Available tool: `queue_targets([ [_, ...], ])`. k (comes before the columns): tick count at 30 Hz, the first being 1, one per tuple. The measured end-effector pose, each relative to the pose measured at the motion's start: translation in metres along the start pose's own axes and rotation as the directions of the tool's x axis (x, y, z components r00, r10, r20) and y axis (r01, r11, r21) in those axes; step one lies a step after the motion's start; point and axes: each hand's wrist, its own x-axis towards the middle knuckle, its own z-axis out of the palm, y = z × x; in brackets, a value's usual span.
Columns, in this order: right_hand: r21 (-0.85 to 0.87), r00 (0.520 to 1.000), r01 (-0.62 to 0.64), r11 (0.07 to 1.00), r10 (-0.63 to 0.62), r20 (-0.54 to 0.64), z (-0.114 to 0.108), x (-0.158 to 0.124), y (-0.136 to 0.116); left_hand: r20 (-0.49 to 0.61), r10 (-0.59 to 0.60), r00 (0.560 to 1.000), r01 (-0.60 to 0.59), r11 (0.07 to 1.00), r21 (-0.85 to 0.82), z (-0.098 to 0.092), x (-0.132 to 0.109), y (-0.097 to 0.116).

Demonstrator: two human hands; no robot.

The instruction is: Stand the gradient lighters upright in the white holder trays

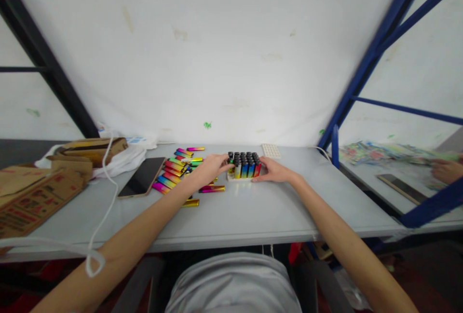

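Observation:
Upright lighters (248, 170) with black tops and shiny rainbow bodies stand in close rows in a pale holder (231, 178) at the middle of the table. My left hand (211, 167) is at the left end of these rows, its fingertips pinched on a lighter (230, 160) there. At the right end, my right hand (275, 170) grips the holder's side, thumb at the front corner and fingers farther back. Left of the holder, several loose lighters (172, 172) lie in a pile, some hidden behind my left hand and forearm.
A pale grid-like tray (271, 151) lies by the wall. Left of the pile are a phone (142, 177), white plastic bags (126, 158), torn cardboard (39, 197) and a hanging white cable (108, 178). Blue rack bars (361, 81) rise at right; beyond them another person's hand (448, 170) shows.

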Motion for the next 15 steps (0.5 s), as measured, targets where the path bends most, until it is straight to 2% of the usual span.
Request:
queue_targets([
  [3, -0.014, 1.0, -0.008, 1.0, 0.008, 0.007, 0.0, 0.0, 0.0, 0.003, 0.042, 0.999, -0.042, 0.988, 0.149, -0.003, -0.002, 0.002],
  [6, -0.027, 1.0, -0.024, 0.999, 0.024, 0.007, 0.0, -0.001, 0.0, 0.006, 0.044, 0.999, -0.044, 0.985, 0.168, -0.007, -0.004, 0.001],
  [8, -0.023, 1.0, -0.022, 0.999, 0.023, 0.006, -0.001, -0.001, 0.0, -0.05, 0.036, 0.998, -0.028, 0.986, 0.162, -0.014, -0.004, -0.004],
  [10, -0.016, 1.0, -0.018, 1.0, 0.018, 0.005, -0.001, -0.001, 0.0, -0.115, 0.036, 0.993, -0.018, 0.987, 0.161, -0.026, -0.004, -0.011],
  [12, -0.013, 1.0, -0.019, 1.0, 0.019, 0.006, -0.001, -0.001, 0.001, -0.123, 0.024, 0.992, -0.005, 0.988, 0.153, -0.039, -0.005, -0.022],
  [15, -0.015, 1.0, -0.016, 1.0, 0.016, -0.001, 0.0, -0.001, 0.001, -0.133, -0.076, 0.988, 0.1, 0.977, 0.188, -0.059, -0.01, -0.046],
])
